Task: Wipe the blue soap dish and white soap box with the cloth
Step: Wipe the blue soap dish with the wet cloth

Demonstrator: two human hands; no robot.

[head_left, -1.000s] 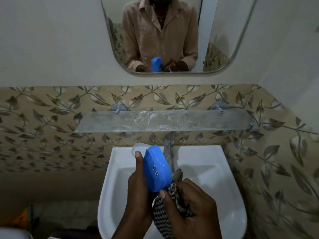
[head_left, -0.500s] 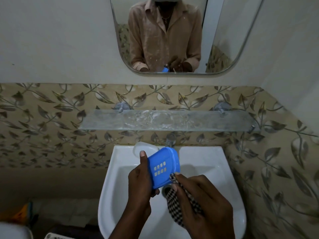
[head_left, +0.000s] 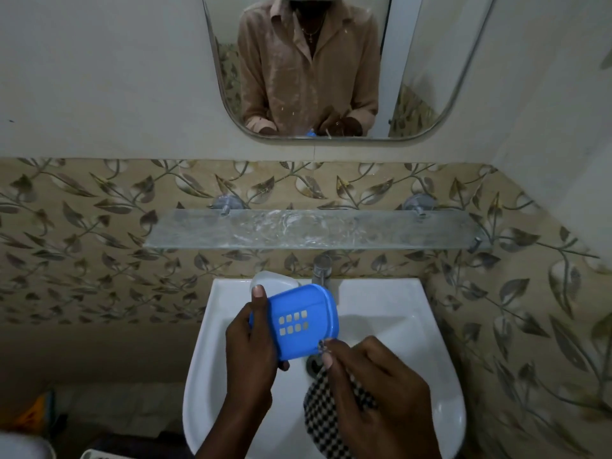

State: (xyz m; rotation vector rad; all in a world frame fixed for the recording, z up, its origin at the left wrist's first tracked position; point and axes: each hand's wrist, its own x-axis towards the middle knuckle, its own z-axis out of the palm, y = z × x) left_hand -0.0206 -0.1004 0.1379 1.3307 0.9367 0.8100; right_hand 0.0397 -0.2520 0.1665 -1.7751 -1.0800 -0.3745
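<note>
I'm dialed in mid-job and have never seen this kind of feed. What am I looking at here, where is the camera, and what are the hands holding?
There is no machine: a person works with bare hands, and the one camera sits on their head, looking forward and down. That is why you see both arms from above and the person's torso in the mirror.

The left hand holds the blue soap dish over the white sink, with the side that has small square drain holes facing the camera. The right hand grips a checked cloth against the dish's lower edge.

Behind the dish, a white soap box rests on the sink's back rim, next to the tap. Above is a glass shelf.
</note>
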